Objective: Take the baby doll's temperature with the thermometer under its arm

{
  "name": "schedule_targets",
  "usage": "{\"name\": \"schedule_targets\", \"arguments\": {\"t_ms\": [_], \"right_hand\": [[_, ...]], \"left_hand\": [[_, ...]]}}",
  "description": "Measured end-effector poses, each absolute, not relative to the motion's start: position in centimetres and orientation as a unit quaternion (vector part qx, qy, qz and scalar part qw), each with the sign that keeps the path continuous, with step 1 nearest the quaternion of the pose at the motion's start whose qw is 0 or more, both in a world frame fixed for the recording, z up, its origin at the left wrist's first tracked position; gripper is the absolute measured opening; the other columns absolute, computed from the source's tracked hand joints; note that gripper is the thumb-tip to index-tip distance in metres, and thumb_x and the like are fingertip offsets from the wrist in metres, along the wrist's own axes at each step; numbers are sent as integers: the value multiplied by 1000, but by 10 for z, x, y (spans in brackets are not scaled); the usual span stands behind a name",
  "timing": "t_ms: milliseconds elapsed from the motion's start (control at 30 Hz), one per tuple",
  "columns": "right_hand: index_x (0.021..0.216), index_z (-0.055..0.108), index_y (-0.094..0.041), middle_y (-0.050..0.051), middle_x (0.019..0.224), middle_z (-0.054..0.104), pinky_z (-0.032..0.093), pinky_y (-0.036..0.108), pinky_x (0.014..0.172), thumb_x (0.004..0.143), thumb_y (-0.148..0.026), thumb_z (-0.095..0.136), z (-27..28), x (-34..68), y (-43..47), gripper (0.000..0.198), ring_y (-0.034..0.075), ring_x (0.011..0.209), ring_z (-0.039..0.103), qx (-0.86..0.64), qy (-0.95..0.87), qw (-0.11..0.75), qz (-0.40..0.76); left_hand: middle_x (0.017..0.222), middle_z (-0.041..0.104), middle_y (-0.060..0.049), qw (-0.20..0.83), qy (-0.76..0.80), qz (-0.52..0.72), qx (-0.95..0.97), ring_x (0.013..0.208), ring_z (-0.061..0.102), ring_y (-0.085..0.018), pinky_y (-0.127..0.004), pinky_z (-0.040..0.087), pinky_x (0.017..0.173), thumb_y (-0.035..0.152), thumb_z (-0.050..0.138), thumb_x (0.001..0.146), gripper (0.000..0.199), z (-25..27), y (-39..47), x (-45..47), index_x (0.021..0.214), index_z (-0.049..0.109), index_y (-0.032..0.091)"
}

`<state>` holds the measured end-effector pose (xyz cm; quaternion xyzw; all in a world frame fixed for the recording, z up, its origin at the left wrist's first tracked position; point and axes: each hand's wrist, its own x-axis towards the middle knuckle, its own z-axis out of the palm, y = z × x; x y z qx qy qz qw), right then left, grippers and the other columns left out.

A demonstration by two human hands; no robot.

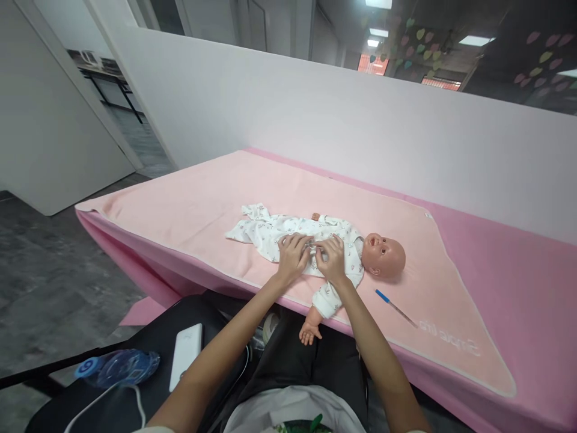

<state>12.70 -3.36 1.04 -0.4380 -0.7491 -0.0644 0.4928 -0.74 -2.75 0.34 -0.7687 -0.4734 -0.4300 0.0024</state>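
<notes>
A baby doll (385, 257) lies on its back with its head to the right, dressed in a white patterned outfit (265, 231). Both of my hands are over the front of that outfit, fingertips close together. My left hand (293, 255) is closed, its fingers pinching the cloth at the doll's middle. Just to the right, my right hand (331, 257) pinches the cloth too. Small details between the fingertips are hidden. One doll arm (311, 325) hangs over the near table edge. Beside the doll's head lies a thin thermometer-like stick (396, 308) with a blue end.
A pale pink mat (189, 198) covers the table over a darker pink cloth (505, 264). A white wall (315, 114) runs behind it. On a black chair at lower left are a plastic water bottle (124, 367) and a white power bank (186, 355) near a cable.
</notes>
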Motion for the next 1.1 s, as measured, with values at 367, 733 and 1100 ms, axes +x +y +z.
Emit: {"name": "schedule_targets", "arguments": {"t_ms": [367, 733, 1100], "right_hand": [[87, 62, -20, 0, 81, 69, 40, 34, 88, 86, -22, 48, 1, 128, -20, 14, 14, 74, 60, -441, -729, 516, -89], [88, 62, -19, 2, 83, 68, 37, 32, 84, 86, -21, 47, 2, 127, -20, 16, 16, 77, 57, -483, -741, 456, -104], [85, 63, -20, 1, 81, 69, 36, 31, 79, 88, -23, 45, 2, 126, -20, 18, 16, 77, 56, -484, -751, 438, -101]], "left_hand": [[97, 66, -1, 24, -475, -426, -769, 102, 46, -22, -39, 23, 91, 23, 43, 84, 26, 3, -26, -5, 108, 54, 24], [95, 65, -3, 44, -482, -416, -770, 98, 48, -22, -39, 25, 87, 17, 41, 85, 24, -2, -21, -1, 103, 56, 22], [94, 65, -2, -6, -457, -467, -757, 91, 49, -19, -37, 28, 85, 16, 39, 86, 22, -6, -16, -5, 98, 57, 23]]}}
